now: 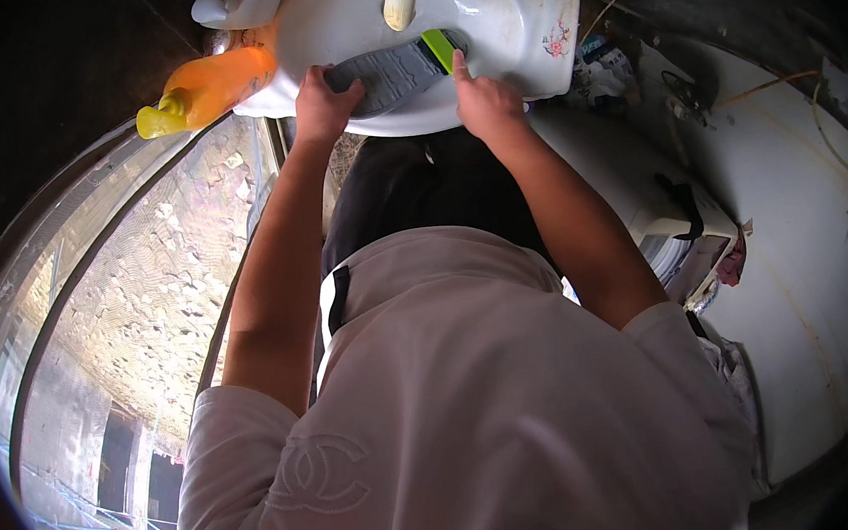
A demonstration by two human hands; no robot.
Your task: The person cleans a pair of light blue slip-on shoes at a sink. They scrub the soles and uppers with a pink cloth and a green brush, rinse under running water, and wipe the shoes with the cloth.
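Observation:
A grey slipper or shoe [394,77], its ridged sole facing up, lies slanted across the white ceramic washbasin [345,17]. My left hand [325,104] grips its near left end, the thumb on top of the sole. My right hand [486,99] holds a bright green scrub brush [440,51] against the sole near the other end, with the index finger laid along the brush. The bristle side is mostly hidden beneath the green body. Just beyond the shoe, a pale tube-shaped spout [402,1] points down over the basin.
An orange bottle with a yellow pump [212,91] and a white bottle [236,7] stand at the basin's left. A window [163,270] runs along my left. To the right are a white appliance [644,210] and crumpled packaging [603,71].

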